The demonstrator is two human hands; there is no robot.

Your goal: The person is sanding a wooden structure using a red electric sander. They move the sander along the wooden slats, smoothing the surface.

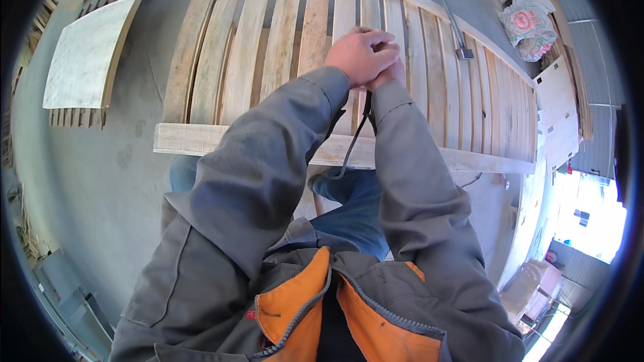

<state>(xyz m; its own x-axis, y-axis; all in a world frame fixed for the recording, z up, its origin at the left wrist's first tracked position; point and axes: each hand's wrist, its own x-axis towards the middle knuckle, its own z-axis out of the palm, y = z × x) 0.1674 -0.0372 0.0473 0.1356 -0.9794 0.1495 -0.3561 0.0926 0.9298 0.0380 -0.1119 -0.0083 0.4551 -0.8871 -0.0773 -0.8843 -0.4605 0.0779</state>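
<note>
My two hands are clasped together over a slatted wooden panel (315, 23). Curled fingers of my left hand (355, 55) lie over my right hand (388, 75), which is mostly covered. Both hands look closed. Anything within their grip is hidden under them. A black cable (353, 144) comes out between my wrists and hangs over the panel's near edge. To the right, a hammer (463, 52) rests across the slats, its handle pointing toward the far side.
A pale board (90, 53) lies on a slatted pallet (77, 118) at the left. White sacks (528, 23) sit beyond the panel's far right. A long near rail (191, 139) edges the panel, close to my legs. Stacked boards (558, 110) stand at the right.
</note>
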